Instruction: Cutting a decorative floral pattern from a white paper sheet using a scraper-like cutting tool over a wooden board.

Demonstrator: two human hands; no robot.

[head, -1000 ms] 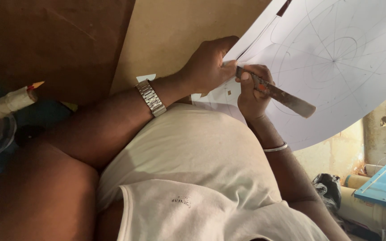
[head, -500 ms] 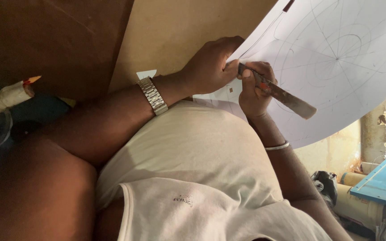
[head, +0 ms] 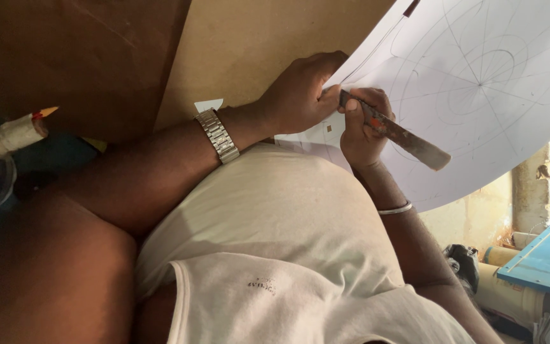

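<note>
White paper makes up the large sheet that fills the upper right of the head view, and it is drawn over in thin pencil with rings and straight lines that cross at 1 centre. The sheet lies on a tan board, with a darker brown board to the left of it. The left hand rests at the sheet's left edge, its fingers curled down and pressing on the paper there; a metal wristwatch sits on that wrist. The right hand is just beside the left hand, touching or nearly touching it, and its fingers are clenched around a flat, worn metal blade with a spot of red near the grip. The blade's broad end sticks out to the lower right over the paper, while its other end points toward the left hand at the paper's edge; whether the tip meets the paper is hidden by the fingers. A thin silver bangle circles the right wrist. Both arms reach out over the person's white vest. Far left, a pale wrapped roll with a red and orange tip lies well apart from the hands. At the lower right stands a blue panel.
</note>
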